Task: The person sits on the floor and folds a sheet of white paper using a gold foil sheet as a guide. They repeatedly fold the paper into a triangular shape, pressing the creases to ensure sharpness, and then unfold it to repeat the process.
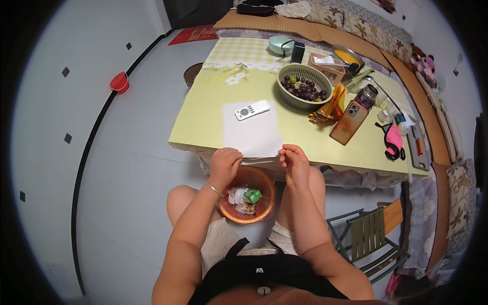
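A white sheet of paper (252, 136) lies at the near edge of the table, its front end reaching the edge between my hands. My left hand (223, 166) is closed at the paper's near left corner, the fingers pinching it. At the near right corner my right hand (295, 165) has its fingertips drawn together on the paper's edge; the exact hold is small to see. A white remote control (252, 110) rests on the far part of the sheet. Below the table edge, between my knees, stands an orange-brown waste bin (272, 195) with crumpled wrappers and a green box (252, 195) inside.
Farther back on the table are a colander (284, 96) of grapes, a gold foil packet (330, 108), a phone (348, 122) leaning against a jar (366, 95), and a pink-and-black item (392, 140). A folding chair (367, 236) stands at right; a red bucket (120, 83) at far left.
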{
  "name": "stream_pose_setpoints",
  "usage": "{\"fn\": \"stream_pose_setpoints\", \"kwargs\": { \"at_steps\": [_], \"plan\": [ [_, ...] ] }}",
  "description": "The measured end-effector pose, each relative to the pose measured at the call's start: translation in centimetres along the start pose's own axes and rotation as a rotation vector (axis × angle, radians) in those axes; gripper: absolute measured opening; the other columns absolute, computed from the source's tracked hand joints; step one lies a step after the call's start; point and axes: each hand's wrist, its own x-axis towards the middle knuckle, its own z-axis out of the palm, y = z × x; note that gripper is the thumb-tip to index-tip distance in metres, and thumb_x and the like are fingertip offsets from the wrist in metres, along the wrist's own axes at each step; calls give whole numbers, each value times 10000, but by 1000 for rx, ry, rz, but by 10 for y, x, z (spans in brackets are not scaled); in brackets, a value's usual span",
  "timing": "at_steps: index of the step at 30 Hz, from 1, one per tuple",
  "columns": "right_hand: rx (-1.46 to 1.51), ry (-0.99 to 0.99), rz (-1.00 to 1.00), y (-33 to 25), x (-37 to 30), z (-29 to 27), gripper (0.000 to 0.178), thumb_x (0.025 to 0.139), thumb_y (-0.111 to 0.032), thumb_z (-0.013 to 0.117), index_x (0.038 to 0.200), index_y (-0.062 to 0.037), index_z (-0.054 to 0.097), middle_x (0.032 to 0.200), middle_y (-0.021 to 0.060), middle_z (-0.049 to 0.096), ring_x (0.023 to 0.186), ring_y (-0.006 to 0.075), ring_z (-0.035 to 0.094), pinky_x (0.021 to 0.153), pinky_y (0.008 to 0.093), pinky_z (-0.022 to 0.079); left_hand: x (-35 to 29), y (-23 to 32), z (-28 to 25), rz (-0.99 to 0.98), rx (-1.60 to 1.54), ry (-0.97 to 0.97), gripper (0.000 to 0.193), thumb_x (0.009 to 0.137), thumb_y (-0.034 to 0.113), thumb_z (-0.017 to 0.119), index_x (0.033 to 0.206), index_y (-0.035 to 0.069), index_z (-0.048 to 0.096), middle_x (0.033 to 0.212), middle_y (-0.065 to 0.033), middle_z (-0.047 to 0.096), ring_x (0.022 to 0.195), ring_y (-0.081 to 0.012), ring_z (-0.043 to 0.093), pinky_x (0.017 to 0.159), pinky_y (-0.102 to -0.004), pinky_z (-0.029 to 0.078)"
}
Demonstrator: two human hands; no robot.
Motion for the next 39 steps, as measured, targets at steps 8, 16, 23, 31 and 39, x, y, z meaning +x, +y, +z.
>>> {"fn": "stream_pose_setpoints", "kwargs": {
  "at_steps": [8,16,23,31,39],
  "plan": [
    [-541,-73,-170,-22,28,38,182,926,-111,590,1087,-45,645,971,45,706,824,112,625,705,232,431,4,-9,6,-102,-342,51,91,733,115,771,756,53,708,850,-96,709,823,-271,671,719,-372,536],
    [-627,-201,197,21,118,73,625,907,-37,588,1485,-29,350,1012,139,657,837,192,661,695,295,529,6,-22,-9,-66,-57,-139,462,663,307,838,1032,64,702,1127,-98,677,1110,-289,601,957,-425,447],
    [-489,-241,222,45,162,94,634,911,32,553,1485,67,288,939,143,640,777,185,653,673,277,557,3,-25,-20,-9,12,-250,557,632,329,847,1094,71,673,1255,-97,616,1209,-287,541,1015,-453,386],
    [-478,-165,197,47,172,100,526,918,23,542,1425,41,405,942,125,654,815,189,673,670,279,560,-2,-32,-17,47,18,-264,351,707,253,804,1014,116,704,1276,-89,623,1261,-293,535,1008,-453,394],
    [-582,-370,185,0,125,65,305,948,-93,576,1233,11,613,1015,98,707,841,139,654,716,252,515,-1,-34,-14,-6,-111,-166,82,799,131,725,872,92,728,1001,-65,728,1115,-299,645,917,-414,473]
  ]
}}
